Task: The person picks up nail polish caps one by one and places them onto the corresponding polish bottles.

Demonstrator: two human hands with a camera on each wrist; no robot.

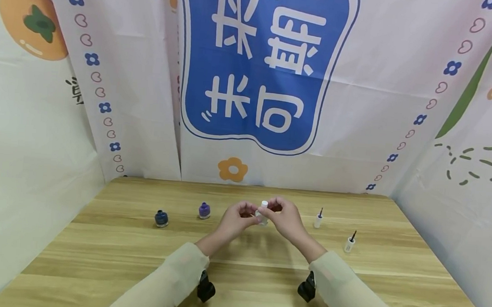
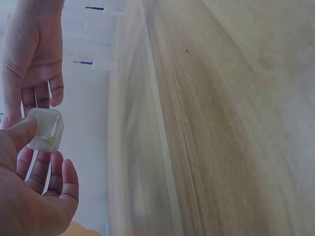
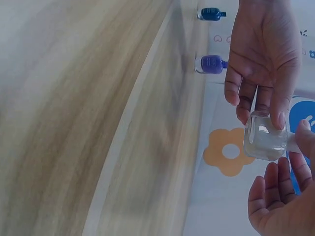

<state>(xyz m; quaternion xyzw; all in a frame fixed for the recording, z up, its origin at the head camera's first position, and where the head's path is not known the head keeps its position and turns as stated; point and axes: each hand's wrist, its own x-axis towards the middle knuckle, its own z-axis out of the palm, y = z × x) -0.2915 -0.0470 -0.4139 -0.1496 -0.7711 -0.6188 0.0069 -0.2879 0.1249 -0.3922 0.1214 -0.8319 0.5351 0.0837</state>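
Note:
Above the table, both hands meet at a bottle of clear nail polish [image 1: 262, 216] with a white cap [image 1: 264, 203]. My left hand [image 1: 235, 216] pinches the square glass body between thumb and fingers. From the other side, my right hand [image 1: 285, 218] grips the white cap with thumb and forefinger, its other fingers loosely bent. In the right wrist view the glass body [image 3: 266, 140] faces the camera, and the thumb partly hides the cap. The left wrist view shows the bottle's base [image 2: 47, 129] between the two hands.
To the left on the wooden table [image 1: 243, 293] stand an uncapped dark blue polish bottle [image 1: 161, 219] and an uncapped purple one [image 1: 204, 211]. Two white caps, one farther back [image 1: 318, 220] and one nearer [image 1: 349, 243], stand on the right with their brushes pointing up.

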